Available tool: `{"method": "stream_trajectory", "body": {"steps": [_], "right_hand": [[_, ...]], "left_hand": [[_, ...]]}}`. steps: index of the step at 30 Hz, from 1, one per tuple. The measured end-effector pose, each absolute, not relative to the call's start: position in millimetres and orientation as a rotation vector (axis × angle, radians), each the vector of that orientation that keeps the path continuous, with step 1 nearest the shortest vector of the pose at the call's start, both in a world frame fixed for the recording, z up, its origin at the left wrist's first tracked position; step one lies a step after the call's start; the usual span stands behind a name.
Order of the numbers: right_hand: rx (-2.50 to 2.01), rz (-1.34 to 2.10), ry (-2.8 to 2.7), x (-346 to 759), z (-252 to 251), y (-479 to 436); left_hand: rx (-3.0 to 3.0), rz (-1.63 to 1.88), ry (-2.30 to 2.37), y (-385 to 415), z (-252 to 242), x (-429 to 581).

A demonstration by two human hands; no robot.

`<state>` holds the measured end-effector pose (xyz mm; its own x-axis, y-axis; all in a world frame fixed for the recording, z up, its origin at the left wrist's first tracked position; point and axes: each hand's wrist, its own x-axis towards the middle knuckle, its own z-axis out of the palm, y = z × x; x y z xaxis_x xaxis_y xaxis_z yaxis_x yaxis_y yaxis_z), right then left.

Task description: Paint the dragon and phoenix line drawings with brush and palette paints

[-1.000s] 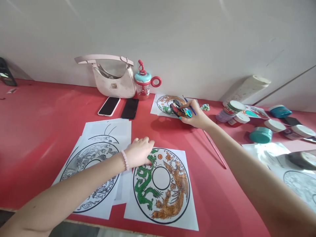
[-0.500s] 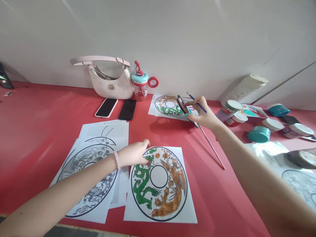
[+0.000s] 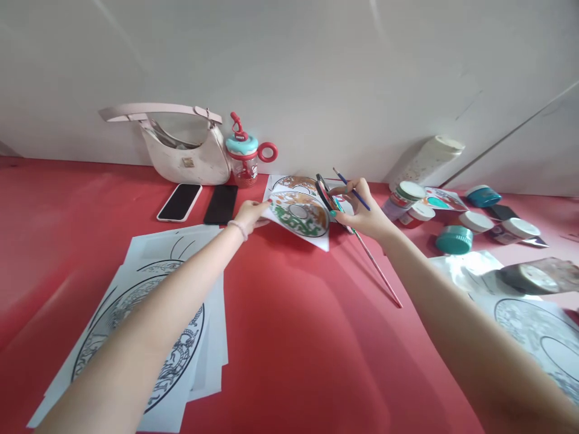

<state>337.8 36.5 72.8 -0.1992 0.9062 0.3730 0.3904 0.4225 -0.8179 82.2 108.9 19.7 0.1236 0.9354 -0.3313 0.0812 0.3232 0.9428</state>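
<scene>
My left hand [image 3: 251, 217] pinches the left edge of a painted sheet [image 3: 301, 214], a green dragon and orange phoenix in a ring. The sheet is tilted above the table, over a similar painted sheet [image 3: 292, 181] that it partly hides. My right hand [image 3: 362, 214] holds a blue paintbrush [image 3: 350, 188] between its fingers. The same hand also grips a flat dark-rimmed object [image 3: 322, 191], seen nearly edge-on; its kind is unclear. Below that hand, a long thin paintbrush [image 3: 377, 268] slants towards the table, its upper end hidden near the fingers.
At left lie several uncoloured printed sheets [image 3: 210, 337]. Behind them are a white phone [image 3: 180, 202], a black phone [image 3: 221, 204], a handbag [image 3: 187, 160] and a cup [image 3: 245, 163]. Paint jars [image 3: 455, 240] and a pale cylinder [image 3: 427, 163] stand right, near another printed sheet [image 3: 538, 331].
My left hand has lifted the painted sheet from the front of the table and carried it back over the other painted sheet. My right hand keeps its hold; the view has shifted slightly.
</scene>
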Motion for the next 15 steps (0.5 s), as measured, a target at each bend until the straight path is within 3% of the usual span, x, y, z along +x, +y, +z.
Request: {"method": "stream_trajectory", "body": {"steps": [15], "right_hand": [[-1.124,0.725,-1.79,340,70,29]], "left_hand": [[1.637,0.481,1.536,126,29,118]]}}
